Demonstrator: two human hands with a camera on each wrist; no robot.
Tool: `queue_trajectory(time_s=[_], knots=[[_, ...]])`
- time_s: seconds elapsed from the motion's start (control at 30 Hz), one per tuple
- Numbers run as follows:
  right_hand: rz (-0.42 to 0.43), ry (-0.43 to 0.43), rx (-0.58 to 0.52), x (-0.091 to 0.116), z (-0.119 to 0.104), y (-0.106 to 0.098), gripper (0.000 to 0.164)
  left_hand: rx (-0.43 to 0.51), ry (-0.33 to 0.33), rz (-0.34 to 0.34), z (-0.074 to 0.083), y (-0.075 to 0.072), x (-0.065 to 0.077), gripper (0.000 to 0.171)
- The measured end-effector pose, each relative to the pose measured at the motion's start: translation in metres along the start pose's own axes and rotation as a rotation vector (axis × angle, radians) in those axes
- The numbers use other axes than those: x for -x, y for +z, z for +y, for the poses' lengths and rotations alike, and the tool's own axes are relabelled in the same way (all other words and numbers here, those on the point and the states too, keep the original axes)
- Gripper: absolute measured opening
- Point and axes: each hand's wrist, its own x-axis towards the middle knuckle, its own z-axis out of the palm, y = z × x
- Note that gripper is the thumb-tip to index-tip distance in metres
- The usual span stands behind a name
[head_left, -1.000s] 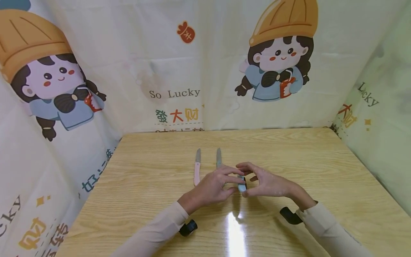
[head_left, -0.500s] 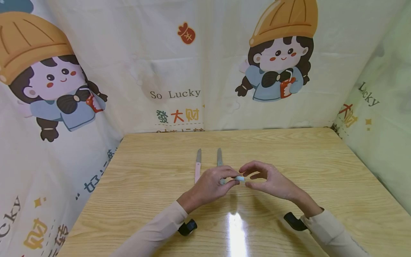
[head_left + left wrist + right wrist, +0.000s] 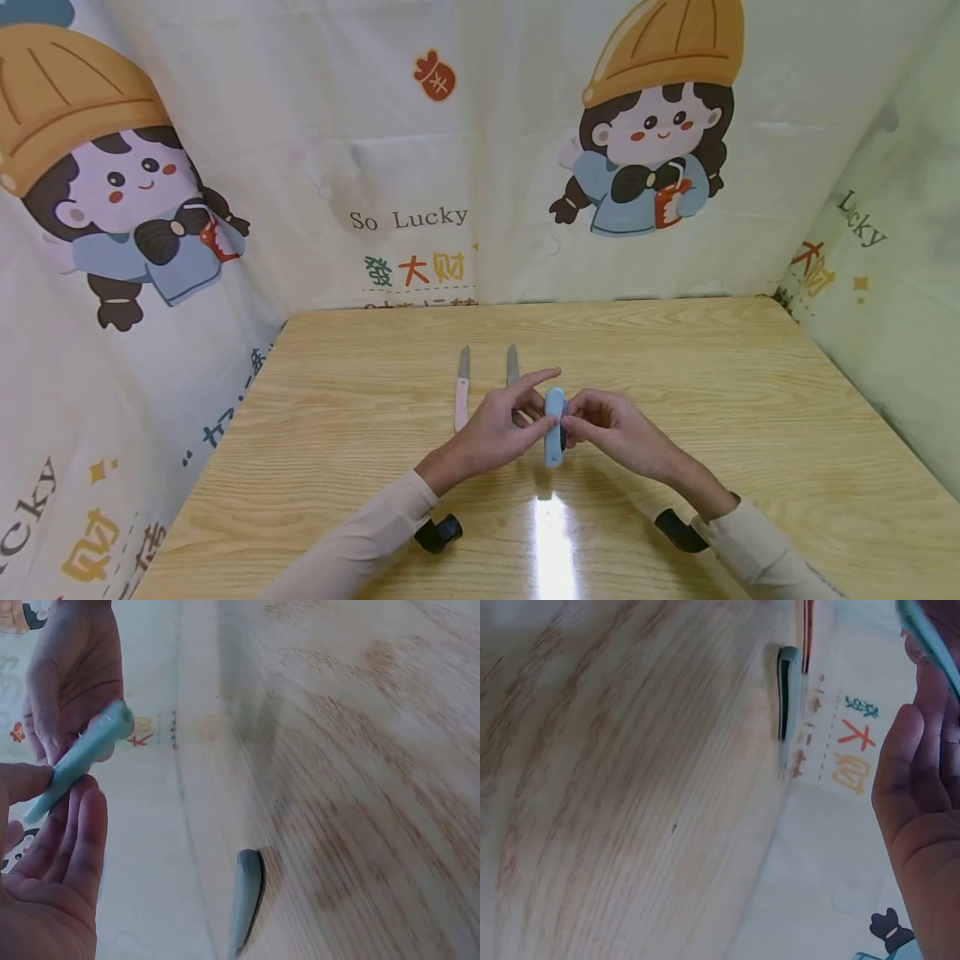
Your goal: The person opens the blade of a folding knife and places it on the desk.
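Note:
A light blue folding knife (image 3: 554, 425) is held up over the table between both hands, its handle roughly upright in the head view. My left hand (image 3: 487, 429) pinches the handle from the left with thumb and fingers, the index finger stretched past its top. From the right, my right hand (image 3: 630, 433) pinches at the knife's edge with curled fingers and thumb. The left wrist view shows the handle (image 3: 84, 756) slanting between the two hands. Any blade is hidden by the handle and fingers. Behind the left hand lies a grey-green knife (image 3: 512, 364), its handle covered in the head view.
An unfolded pink-handled knife (image 3: 461, 404) lies left of the grey-green one, blade pointing away. The wooden table (image 3: 360, 367) reaches back to a printed cloth (image 3: 525, 275). Black wrist cameras hang under both sleeves, close above the tabletop.
The blue knife has turned from lying sideways in the left fingers to standing upright. The right hand's spread fingers have closed in on it, and the left index finger has lifted.

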Motion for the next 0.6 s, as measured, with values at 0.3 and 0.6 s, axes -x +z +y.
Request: queue_trajectory(time_s=[0.3, 0.6], knots=[[-0.004, 0.056, -0.018, 0.0001, 0.0018, 0.0004, 0.016, 0.123, -0.1, -0.013, -0.0006, -0.0014, -0.0004, 0.045], [-0.007, 0.052, -0.026, 0.0021, 0.0068, 0.0001, 0.017, 0.253, -0.171, 0.0, -0.0059, -0.0009, 0.0009, 0.045]])
